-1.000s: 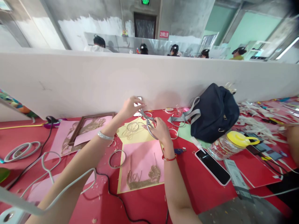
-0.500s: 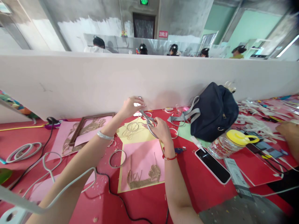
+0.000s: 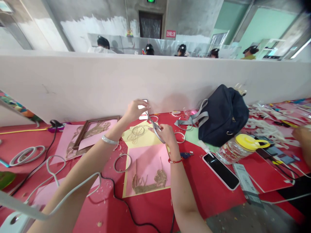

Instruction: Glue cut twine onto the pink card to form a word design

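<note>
My right hand (image 3: 167, 133) is closed round the handles of a pair of metal scissors (image 3: 153, 123). Their blades point up and left, toward the fingertips of my left hand (image 3: 136, 110). That hand is held in a pinch near the blade tips; whatever sits between its fingers is too small to make out. Behind it a phone with a lit screen (image 3: 143, 116) leans on the white partition, partly covered by the fingers. Below both hands lies a pink sheet (image 3: 148, 158) with a brown raised picture and letters, on a yellow sheet (image 3: 152, 137) that carries a loose coil of thin cord (image 3: 136, 133).
A brown frame (image 3: 79, 137) lies on pink paper at left. White rolls of cord (image 3: 122, 163) dot the red table. To the right are a dark backpack (image 3: 222, 116), a yellow-lidded bottle (image 3: 230, 150) and a black-screened phone (image 3: 221, 171). Another person's hand (image 3: 302, 137) shows far right.
My left hand has shifted slightly left and down, uncovering more of the leaning phone. The scissors stay in my right hand, turned a little, with their tips still by the left fingers.
</note>
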Motion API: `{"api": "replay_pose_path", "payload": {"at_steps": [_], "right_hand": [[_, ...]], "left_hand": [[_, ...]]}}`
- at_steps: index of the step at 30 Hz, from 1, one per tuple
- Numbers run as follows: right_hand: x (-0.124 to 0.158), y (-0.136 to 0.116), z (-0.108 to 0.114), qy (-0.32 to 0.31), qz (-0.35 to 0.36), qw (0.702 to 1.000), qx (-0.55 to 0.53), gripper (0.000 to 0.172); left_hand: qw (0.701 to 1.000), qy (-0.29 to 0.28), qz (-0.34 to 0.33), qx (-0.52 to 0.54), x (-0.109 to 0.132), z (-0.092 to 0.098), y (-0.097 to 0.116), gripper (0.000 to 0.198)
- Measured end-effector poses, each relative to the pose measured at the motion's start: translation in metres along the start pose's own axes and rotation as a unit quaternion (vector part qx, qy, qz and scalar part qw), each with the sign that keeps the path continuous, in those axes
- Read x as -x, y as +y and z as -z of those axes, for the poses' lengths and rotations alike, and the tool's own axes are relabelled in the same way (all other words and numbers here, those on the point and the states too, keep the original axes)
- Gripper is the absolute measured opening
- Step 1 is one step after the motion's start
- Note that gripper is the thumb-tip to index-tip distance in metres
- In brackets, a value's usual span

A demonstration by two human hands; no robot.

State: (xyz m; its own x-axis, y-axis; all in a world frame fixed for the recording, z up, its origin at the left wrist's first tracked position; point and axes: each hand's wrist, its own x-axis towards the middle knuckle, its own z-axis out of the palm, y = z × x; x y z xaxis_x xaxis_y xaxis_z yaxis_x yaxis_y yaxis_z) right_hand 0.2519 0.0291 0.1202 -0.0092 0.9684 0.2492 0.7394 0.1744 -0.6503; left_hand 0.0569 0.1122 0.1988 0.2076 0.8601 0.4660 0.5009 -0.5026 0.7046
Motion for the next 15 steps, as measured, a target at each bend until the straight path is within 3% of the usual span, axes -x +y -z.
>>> {"api": "replay_pose_path", "payload": {"at_steps": [3,7,11,15], "right_hand": [[-0.001,0.007,0.004,-0.036,-0.031,0.996,0.070,0.050],[0.000,0.026,0.009,-0.054,-0.105,0.979,0.167,0.038],[0.003,0.049,0.010,-0.066,-0.141,0.968,0.197,0.040],[0.004,0.058,0.012,-0.095,-0.142,0.964,0.202,0.043]], "left_hand": [[0.992,0.014,0.069,0.108,0.009,0.007,0.003,0.034],[0.964,-0.043,0.163,0.204,0.041,0.014,0.004,0.050],[0.954,-0.163,0.197,0.158,0.106,0.001,-0.004,0.042],[0.909,-0.309,0.219,0.175,0.180,-0.027,-0.009,0.032]]}}
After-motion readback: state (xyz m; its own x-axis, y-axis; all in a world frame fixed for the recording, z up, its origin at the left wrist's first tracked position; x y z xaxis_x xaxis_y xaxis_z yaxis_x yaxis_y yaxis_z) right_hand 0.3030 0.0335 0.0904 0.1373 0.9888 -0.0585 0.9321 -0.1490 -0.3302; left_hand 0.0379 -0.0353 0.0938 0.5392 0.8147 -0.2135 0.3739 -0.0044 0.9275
